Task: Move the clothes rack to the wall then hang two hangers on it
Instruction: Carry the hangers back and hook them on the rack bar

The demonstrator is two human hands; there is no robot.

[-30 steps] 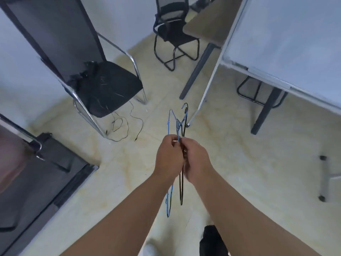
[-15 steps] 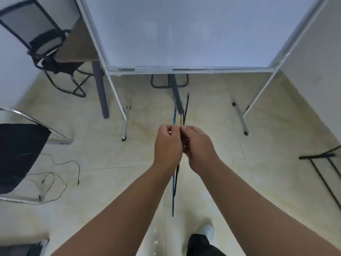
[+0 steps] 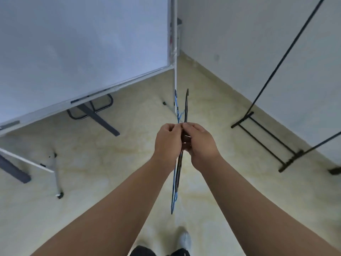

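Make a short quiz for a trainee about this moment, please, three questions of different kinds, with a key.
1. True or false: one hanger already hangs on the clothes rack.
2. What colours are the two hangers? A) blue and black B) red and white C) green and yellow
3. Fill in: the left hand and right hand hold the blue hanger and black hanger ____ the chest, over the floor.

Key: 1 false; 2 A; 3 in front of.

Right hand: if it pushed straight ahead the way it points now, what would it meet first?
Probably the whiteboard's white upright post. The right hand, with the left hand gripping two hangers, aims at it; the clothes rack sits off to the right. Depth is unclear.
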